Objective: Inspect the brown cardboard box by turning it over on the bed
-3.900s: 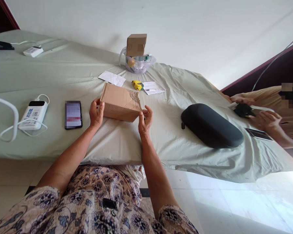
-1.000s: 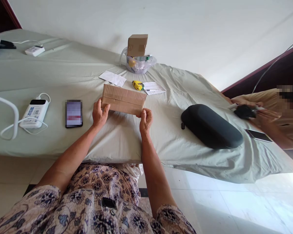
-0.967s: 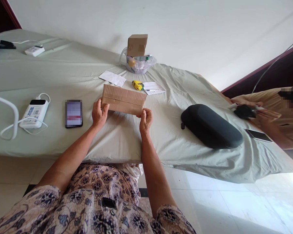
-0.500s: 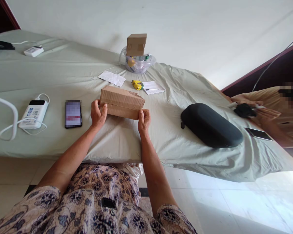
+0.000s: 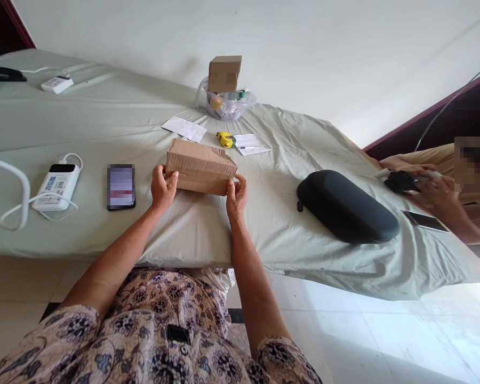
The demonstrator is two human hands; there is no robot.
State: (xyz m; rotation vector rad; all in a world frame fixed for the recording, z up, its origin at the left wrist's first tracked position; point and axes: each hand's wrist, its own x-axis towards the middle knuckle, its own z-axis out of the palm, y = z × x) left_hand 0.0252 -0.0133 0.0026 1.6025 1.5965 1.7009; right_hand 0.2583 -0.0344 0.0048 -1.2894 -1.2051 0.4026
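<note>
Between my two hands is a brown cardboard box (image 5: 202, 166), with a ragged torn patch on its top at the far right. My left hand (image 5: 164, 188) grips the box's left end, thumb on the near side and fingers behind. At the right end, my right hand (image 5: 236, 196) holds the near corner with its thumb in front. Just beyond the box lie a yellow tape measure (image 5: 225, 140), a white paper with a pen (image 5: 251, 145) on it, and another white sheet (image 5: 184, 128). A phone (image 5: 121, 186) rests left of my left hand.
A clear plastic basket (image 5: 229, 109) by the wall has a small cardboard box (image 5: 224, 73) on top. To the right lies a black hard case (image 5: 347, 207). A white power strip (image 5: 58, 186) with cords is at left. Another person's hands (image 5: 432, 184) hold a black item at far right.
The box in my hands has tilted slightly, showing more of its top. The other person's hands have shifted at the right. The view has moved very slightly.
</note>
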